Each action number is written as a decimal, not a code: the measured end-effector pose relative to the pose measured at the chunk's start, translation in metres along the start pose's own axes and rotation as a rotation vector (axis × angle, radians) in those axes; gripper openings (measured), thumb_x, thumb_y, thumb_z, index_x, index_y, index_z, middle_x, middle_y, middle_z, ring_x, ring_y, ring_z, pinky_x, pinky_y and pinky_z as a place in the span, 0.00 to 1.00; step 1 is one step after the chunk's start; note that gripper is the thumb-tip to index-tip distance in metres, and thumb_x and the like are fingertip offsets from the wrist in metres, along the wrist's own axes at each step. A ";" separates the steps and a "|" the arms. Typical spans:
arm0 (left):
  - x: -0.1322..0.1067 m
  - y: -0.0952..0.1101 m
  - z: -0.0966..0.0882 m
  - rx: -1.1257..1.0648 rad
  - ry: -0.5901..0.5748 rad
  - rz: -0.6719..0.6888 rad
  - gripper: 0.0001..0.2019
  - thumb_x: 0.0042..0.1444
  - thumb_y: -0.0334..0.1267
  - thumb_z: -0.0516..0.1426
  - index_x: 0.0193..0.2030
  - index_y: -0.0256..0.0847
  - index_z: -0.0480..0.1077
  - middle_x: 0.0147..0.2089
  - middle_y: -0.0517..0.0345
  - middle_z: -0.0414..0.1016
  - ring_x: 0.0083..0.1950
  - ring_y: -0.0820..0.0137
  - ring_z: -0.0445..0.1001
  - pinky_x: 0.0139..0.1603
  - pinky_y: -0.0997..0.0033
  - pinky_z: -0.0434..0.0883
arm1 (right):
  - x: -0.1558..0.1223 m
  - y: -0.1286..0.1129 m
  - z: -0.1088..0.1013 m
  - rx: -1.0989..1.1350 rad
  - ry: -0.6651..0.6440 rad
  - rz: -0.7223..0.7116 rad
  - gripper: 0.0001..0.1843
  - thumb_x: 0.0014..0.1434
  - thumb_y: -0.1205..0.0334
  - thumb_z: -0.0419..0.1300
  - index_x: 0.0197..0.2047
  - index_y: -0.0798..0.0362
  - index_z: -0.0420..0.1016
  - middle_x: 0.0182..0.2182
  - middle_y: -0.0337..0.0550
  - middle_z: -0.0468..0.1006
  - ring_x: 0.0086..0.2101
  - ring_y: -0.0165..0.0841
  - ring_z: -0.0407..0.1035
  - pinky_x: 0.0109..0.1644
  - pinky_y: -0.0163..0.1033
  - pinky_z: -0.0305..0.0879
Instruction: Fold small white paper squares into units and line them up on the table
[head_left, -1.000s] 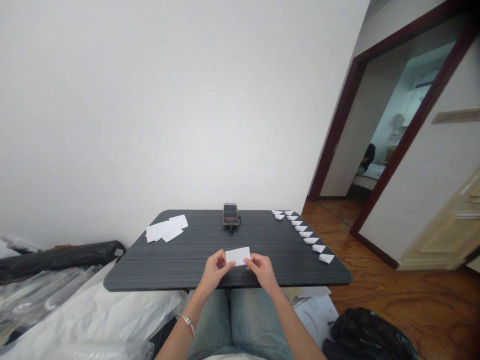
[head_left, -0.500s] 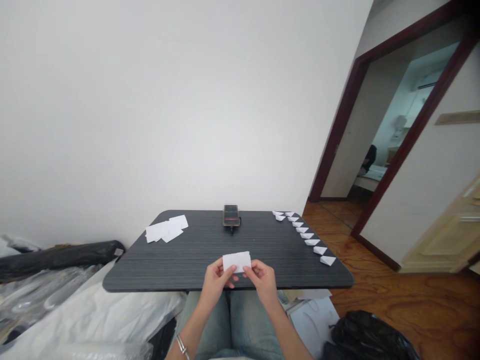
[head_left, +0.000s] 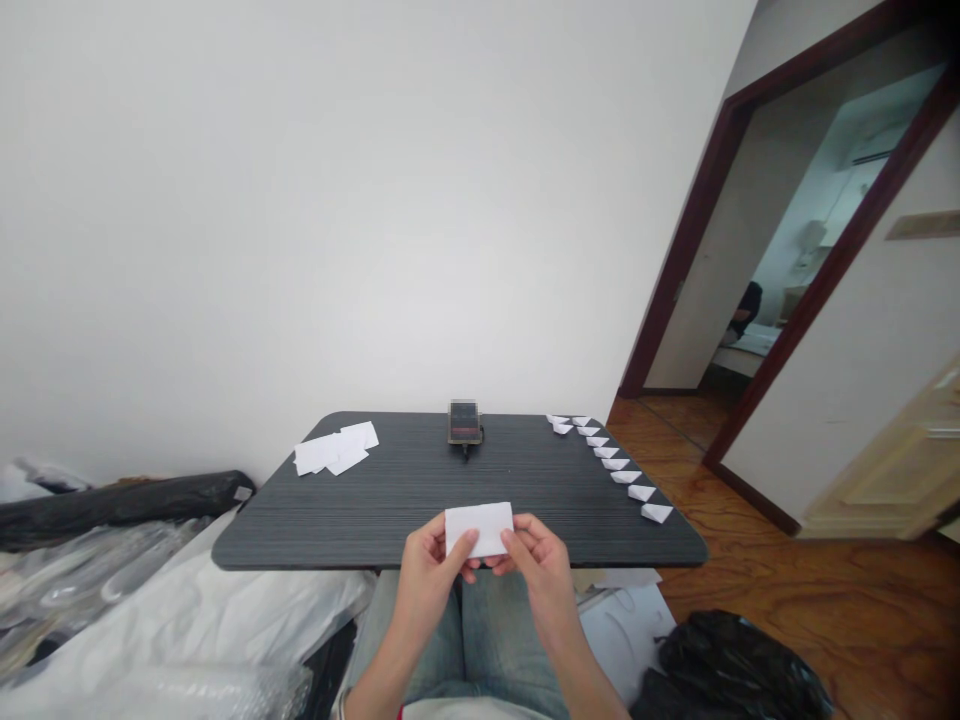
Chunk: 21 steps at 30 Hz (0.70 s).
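Note:
A white sheet of paper, rectangular, is held up over the table's near edge between my two hands. My left hand pinches its left side, thumb on the front face and fingers behind. On the right side, my right hand grips it the same way. Several loose white paper sheets overlap at the table's left. Along the right edge runs a row of small folded white paper pieces, pointed in shape.
The dark table stands against a white wall. A small black device on a stand is at its back middle. Plastic-wrapped bundles lie to the left, a black plastic bag on the floor at right. A doorway opens beyond, with a person partly visible.
The paper looks larger and a little nearer, with both hands slightly farther apart. My view has shifted slightly. The sheets and folded pieces on the table stay in place.

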<state>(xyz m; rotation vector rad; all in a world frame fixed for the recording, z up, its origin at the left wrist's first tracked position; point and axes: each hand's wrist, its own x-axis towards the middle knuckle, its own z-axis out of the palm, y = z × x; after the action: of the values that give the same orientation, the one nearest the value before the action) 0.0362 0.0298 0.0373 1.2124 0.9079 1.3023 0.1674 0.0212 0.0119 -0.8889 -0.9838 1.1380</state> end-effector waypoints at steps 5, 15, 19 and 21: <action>0.001 0.000 -0.002 -0.001 -0.031 0.002 0.15 0.44 0.45 0.63 0.34 0.34 0.75 0.22 0.59 0.71 0.19 0.75 0.65 0.16 0.78 0.67 | -0.002 -0.002 -0.003 -0.064 -0.045 -0.007 0.18 0.50 0.49 0.63 0.21 0.55 0.70 0.17 0.42 0.78 0.17 0.30 0.70 0.20 0.31 0.67; 0.000 0.000 0.000 0.005 -0.018 -0.005 0.15 0.44 0.45 0.63 0.33 0.34 0.74 0.22 0.59 0.71 0.18 0.76 0.64 0.15 0.78 0.67 | -0.003 -0.002 -0.003 -0.090 -0.009 0.014 0.20 0.49 0.47 0.63 0.20 0.55 0.70 0.16 0.42 0.77 0.16 0.30 0.70 0.19 0.31 0.66; 0.000 0.001 0.002 0.000 -0.011 -0.009 0.16 0.43 0.46 0.63 0.32 0.33 0.74 0.22 0.59 0.71 0.18 0.76 0.64 0.15 0.78 0.67 | -0.004 -0.003 -0.003 -0.085 -0.004 0.017 0.20 0.49 0.46 0.63 0.19 0.55 0.69 0.15 0.42 0.77 0.15 0.29 0.69 0.18 0.30 0.65; -0.001 0.002 0.003 -0.003 -0.008 -0.013 0.16 0.42 0.46 0.63 0.32 0.33 0.74 0.22 0.59 0.71 0.18 0.76 0.64 0.15 0.78 0.67 | -0.004 -0.005 -0.002 -0.082 -0.001 0.016 0.20 0.49 0.46 0.63 0.19 0.55 0.69 0.15 0.42 0.76 0.15 0.29 0.68 0.18 0.30 0.64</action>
<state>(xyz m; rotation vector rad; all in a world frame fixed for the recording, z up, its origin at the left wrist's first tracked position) 0.0382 0.0286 0.0399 1.2064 0.9061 1.2879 0.1701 0.0158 0.0147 -0.9634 -1.0311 1.1183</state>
